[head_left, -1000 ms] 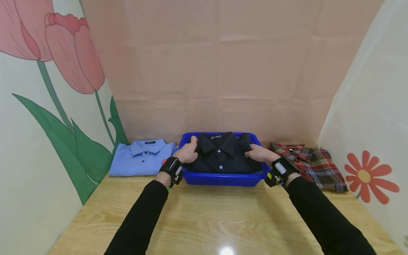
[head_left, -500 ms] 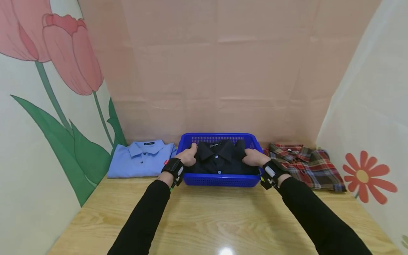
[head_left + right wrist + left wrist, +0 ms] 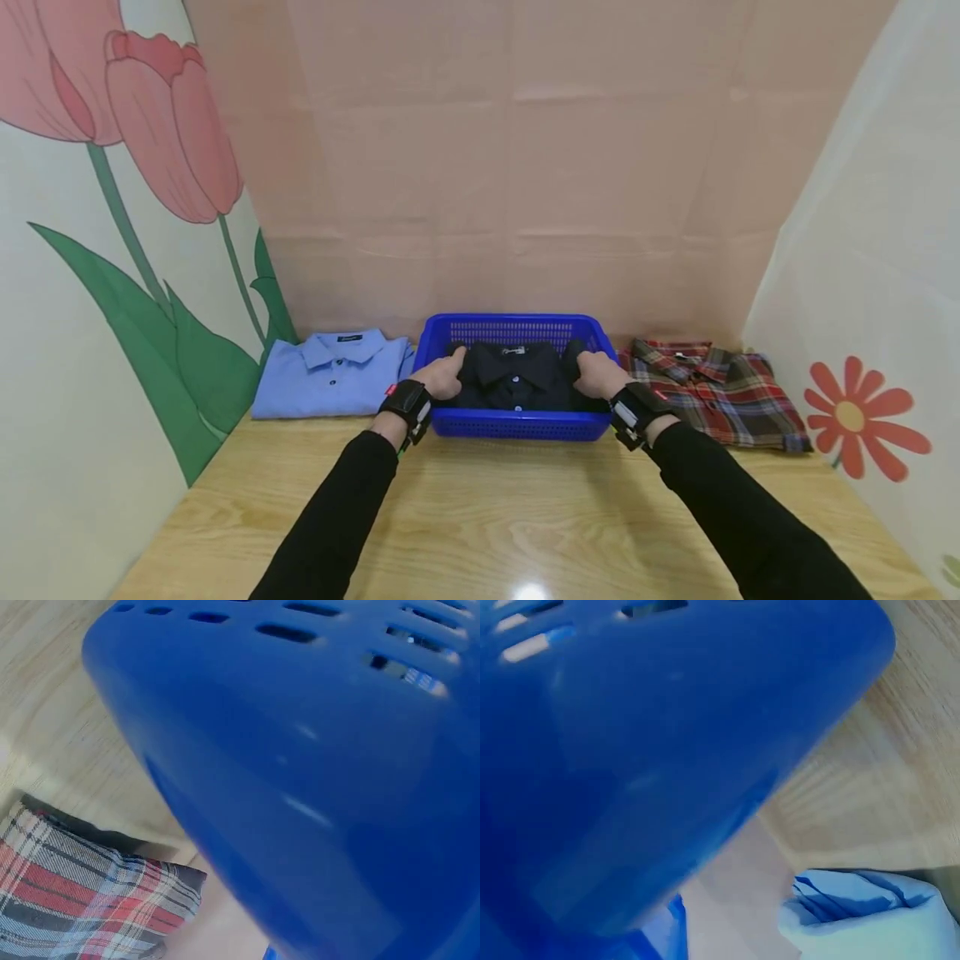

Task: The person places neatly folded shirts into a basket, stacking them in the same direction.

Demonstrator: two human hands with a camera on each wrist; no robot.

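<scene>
A folded black button-up shirt (image 3: 517, 375) lies inside a blue plastic basket (image 3: 517, 426), its collar toward the back wall. My left hand (image 3: 442, 375) grips the shirt's left side, thumb on top. On the opposite side, my right hand (image 3: 600, 376) holds the other edge the same way. The fingertips of both hands are hidden down in the basket. Each wrist view is mostly filled by the basket's outer wall (image 3: 652, 765), and neither shows the fingers.
Left of the basket is a folded light blue polo shirt (image 3: 330, 387). To its right a folded red plaid shirt (image 3: 723, 396) lies close by. All stand on a wooden table (image 3: 495, 508) against a pinkish-brown backdrop (image 3: 517, 183).
Both hands have lowered the black shirt deeper into the basket, and more of the basket's slotted back wall shows above it. The right hand has also shifted slightly left.
</scene>
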